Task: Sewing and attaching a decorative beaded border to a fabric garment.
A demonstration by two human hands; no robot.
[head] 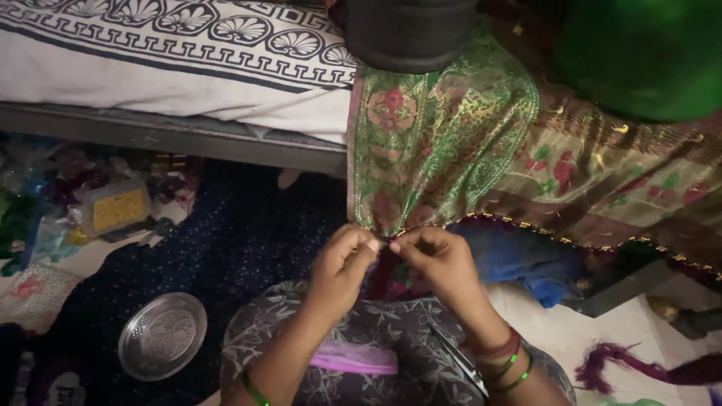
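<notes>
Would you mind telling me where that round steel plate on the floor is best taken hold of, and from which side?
Probably by the raised rim of the steel plate on its right edge, nearest the left hand. It lies flat on the dark mat, so only the rim offers a lip to pinch from above.
</notes>
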